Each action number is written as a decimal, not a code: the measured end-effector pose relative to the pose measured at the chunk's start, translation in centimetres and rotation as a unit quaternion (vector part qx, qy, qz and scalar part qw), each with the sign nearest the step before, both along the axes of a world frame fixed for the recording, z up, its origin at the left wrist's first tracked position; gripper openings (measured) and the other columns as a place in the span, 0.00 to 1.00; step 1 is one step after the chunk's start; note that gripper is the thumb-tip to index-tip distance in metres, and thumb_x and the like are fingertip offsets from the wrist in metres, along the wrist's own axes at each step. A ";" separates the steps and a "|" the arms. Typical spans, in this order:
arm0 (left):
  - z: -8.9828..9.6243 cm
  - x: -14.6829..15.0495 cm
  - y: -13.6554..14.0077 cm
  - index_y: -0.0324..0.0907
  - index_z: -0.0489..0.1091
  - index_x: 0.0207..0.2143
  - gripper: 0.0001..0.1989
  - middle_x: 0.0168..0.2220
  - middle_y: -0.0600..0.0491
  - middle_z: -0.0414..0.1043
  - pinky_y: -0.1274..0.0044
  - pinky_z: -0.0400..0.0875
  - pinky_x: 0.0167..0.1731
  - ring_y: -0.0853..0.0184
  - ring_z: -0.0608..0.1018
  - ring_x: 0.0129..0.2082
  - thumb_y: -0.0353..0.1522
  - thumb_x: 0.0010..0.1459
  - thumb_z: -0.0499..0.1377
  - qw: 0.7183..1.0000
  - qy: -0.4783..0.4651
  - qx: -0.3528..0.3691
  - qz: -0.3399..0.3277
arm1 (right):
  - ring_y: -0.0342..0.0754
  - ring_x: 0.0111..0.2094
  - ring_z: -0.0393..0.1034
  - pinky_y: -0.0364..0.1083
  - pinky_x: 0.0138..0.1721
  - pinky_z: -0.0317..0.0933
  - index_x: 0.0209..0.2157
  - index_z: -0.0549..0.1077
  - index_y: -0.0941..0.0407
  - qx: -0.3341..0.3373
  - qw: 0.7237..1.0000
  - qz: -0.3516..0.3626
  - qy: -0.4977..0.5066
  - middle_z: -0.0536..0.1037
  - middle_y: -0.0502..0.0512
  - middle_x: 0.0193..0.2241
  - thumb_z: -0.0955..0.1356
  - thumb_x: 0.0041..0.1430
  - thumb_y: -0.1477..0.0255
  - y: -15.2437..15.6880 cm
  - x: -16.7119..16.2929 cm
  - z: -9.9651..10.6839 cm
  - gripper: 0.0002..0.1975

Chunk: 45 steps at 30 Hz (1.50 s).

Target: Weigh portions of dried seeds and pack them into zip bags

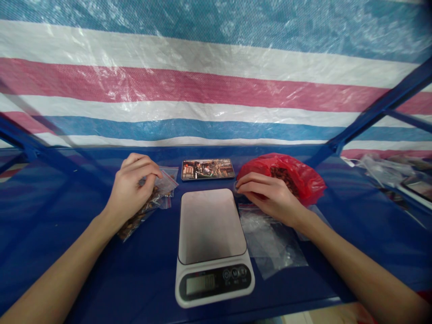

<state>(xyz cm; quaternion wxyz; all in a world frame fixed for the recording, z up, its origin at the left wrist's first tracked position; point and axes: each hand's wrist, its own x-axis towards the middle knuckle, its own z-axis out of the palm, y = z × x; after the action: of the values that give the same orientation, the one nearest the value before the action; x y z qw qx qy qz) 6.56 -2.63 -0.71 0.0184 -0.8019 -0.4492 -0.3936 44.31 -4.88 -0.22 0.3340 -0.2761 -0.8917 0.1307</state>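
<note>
My left hand (133, 182) is closed at the top of a filled clear zip bag (133, 222), among several small zip bags of brown dried pieces. Fingers curled together, my right hand (270, 193) is in front of a red plastic bag (305, 175) that stands open with brown pieces inside. Something small and clear shows at its fingertips, too indistinct to name. Between the hands is a white kitchen scale (212, 229) with a bare metal plate and a lit display. Flat clear zip bags (273, 243) lie under and in front of my right hand.
A phone (207, 169) showing a picture lies behind the scale. Blue metal braces (364, 112) rise at both sides of the blue shelf (135, 283). A striped plastic sheet (202, 85) hangs behind. Clear plastic bags (388, 168) lie at the far right.
</note>
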 end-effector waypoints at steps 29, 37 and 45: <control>-0.1 0.0 0.0 0.45 0.75 0.29 0.16 0.33 0.53 0.80 0.66 0.70 0.46 0.60 0.76 0.39 0.26 0.67 0.53 1.000 0.010 0.012 -0.010 | 0.51 0.42 0.79 0.49 0.46 0.72 0.45 0.80 0.57 0.044 0.997 -0.030 -0.052 0.84 0.58 0.40 0.69 0.72 0.78 0.1 0.0 0.4 0.07; -0.2 -0.2 0.1 0.44 0.75 0.29 0.16 0.33 0.52 0.80 0.66 0.69 0.45 0.61 0.76 0.39 0.26 0.67 0.53 1.000 0.014 0.019 -0.013 | 0.51 0.41 0.76 0.51 0.45 0.70 0.41 0.79 0.56 0.034 0.997 -0.034 -0.055 0.83 0.56 0.38 0.70 0.72 0.76 0.2 0.1 0.5 0.04; -0.1 -0.1 0.0 0.45 0.75 0.29 0.15 0.33 0.53 0.79 0.66 0.70 0.46 0.61 0.76 0.39 0.25 0.66 0.53 1.000 0.016 0.016 -0.011 | 0.52 0.42 0.75 0.54 0.47 0.69 0.40 0.79 0.55 0.040 0.997 -0.045 -0.051 0.83 0.57 0.39 0.70 0.72 0.76 0.1 -0.1 0.7 0.05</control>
<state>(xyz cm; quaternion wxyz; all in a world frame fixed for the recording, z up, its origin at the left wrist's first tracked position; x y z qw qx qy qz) 6.45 -2.66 -0.85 0.0343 -0.8125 -0.4334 -0.3884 44.25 -4.74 0.51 0.3043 -0.3082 -0.8990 0.0653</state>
